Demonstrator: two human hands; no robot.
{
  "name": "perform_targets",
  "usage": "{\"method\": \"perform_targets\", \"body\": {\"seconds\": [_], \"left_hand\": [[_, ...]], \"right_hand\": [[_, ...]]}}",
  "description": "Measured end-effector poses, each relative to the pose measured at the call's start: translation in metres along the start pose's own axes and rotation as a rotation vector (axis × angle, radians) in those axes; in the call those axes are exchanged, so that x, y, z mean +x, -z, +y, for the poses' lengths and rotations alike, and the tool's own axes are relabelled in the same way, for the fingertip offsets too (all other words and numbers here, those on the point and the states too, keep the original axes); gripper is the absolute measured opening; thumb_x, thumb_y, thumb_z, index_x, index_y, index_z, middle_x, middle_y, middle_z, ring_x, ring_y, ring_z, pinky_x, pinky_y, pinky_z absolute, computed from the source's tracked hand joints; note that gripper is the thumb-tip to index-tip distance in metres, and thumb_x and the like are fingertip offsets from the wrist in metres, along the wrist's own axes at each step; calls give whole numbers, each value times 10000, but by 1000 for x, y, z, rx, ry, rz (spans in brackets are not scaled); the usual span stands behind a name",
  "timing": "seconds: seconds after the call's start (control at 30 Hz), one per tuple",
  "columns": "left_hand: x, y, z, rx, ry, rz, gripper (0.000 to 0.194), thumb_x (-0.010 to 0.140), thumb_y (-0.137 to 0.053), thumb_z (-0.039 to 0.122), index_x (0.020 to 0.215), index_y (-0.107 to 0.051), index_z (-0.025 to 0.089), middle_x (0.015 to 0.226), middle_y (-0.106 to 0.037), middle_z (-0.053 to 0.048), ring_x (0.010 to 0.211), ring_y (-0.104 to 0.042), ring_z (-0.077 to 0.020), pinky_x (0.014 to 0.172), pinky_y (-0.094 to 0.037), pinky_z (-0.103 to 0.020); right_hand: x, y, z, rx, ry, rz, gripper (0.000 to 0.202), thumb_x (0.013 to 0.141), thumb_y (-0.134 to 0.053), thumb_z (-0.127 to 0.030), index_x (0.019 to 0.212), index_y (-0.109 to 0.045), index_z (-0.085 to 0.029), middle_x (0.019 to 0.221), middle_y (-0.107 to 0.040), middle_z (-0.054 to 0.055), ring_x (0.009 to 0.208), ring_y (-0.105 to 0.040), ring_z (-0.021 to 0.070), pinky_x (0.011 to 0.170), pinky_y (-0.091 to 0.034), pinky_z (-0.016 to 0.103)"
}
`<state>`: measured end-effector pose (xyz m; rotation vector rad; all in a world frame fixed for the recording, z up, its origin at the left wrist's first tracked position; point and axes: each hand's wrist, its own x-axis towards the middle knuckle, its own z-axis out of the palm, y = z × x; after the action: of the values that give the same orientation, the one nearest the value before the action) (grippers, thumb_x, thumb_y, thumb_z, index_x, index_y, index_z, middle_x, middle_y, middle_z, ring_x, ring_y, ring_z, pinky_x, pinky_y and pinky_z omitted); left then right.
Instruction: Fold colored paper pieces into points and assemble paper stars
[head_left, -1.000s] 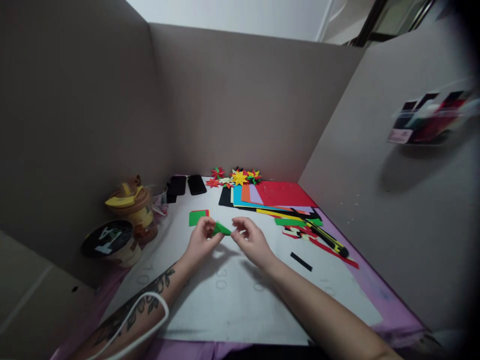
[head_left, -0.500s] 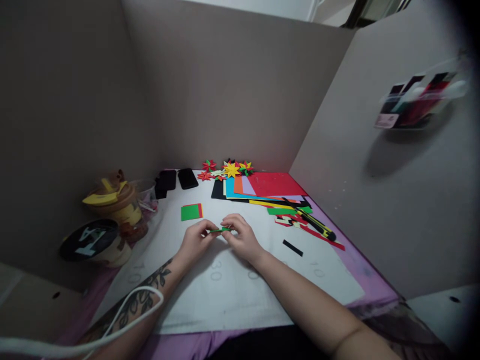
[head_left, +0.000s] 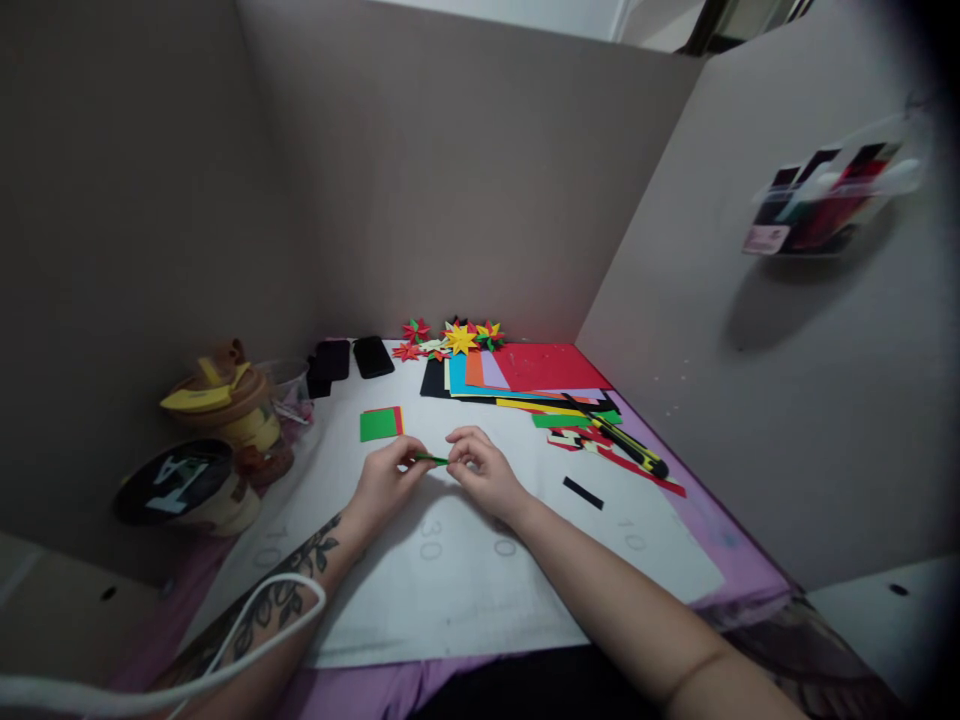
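A small folded piece of green paper [head_left: 432,459] is held just above the white table sheet, seen nearly edge-on. My left hand [head_left: 390,472] pinches its left side between thumb and fingers. At its right end, my right hand [head_left: 486,474] has thumb and fingertips closed on the tip. The exact fold is too small to make out. Just beyond my left hand lies a stack of paper squares [head_left: 379,425], green on top, with red and yellow edges showing. A black paper strip [head_left: 583,493] rests to the right of my right hand.
Several folded paper stars [head_left: 460,340] sit at the back beside coloured sheets [head_left: 555,368]. A yellow-black utility knife [head_left: 634,450] lies over paper scraps [head_left: 574,438] on the right. Clay pots [head_left: 225,400] stand left, near two dark phone-like objects [head_left: 373,357]. A white cable [head_left: 300,580] crosses my left forearm.
My right hand's fingers have shifted to the tip of the green paper, uncovering more of it. The left hand keeps its pinch. The whole view has moved slightly.
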<state>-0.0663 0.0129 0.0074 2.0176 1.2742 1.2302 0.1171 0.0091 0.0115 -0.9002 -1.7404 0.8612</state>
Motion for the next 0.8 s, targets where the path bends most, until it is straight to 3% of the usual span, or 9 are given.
{"method": "perform_targets", "body": {"seconds": [0.13,0.23,0.4,0.8], "left_hand": [[4,-5,-2,-173,211,-6,217,667,-667,275,835,-561,187,538,-468,73,489,-452,-94,491,-343,-201],[5,-6,1,-267,273,-34,241,662,-664,268,853,-548,180,550,-461,76,477,-431,-84,480,-328,-196],[5,-5,11,-265,283,-35,221,643,-659,227,834,-559,179,547,-444,79,497,-419,-81,491,-311,-192],[4,-14,8,-300,265,-80,290,684,-635,253,950,-550,176,652,-507,43,598,-497,-108,528,-378,-203]], "right_hand": [[1,-2,6,20,-35,72,35,734,-585,-176,716,-598,-202,956,-566,53,894,-559,176,698,-460,283],[1,-4,12,137,-144,77,49,739,-602,-238,721,-596,-193,805,-600,30,749,-567,157,667,-456,281],[4,-8,14,251,-274,114,125,686,-643,-256,699,-539,-188,637,-554,-23,586,-513,120,575,-428,250],[7,-12,21,339,-308,129,190,679,-613,-254,792,-466,-211,632,-498,-56,548,-512,110,549,-427,244]]}}
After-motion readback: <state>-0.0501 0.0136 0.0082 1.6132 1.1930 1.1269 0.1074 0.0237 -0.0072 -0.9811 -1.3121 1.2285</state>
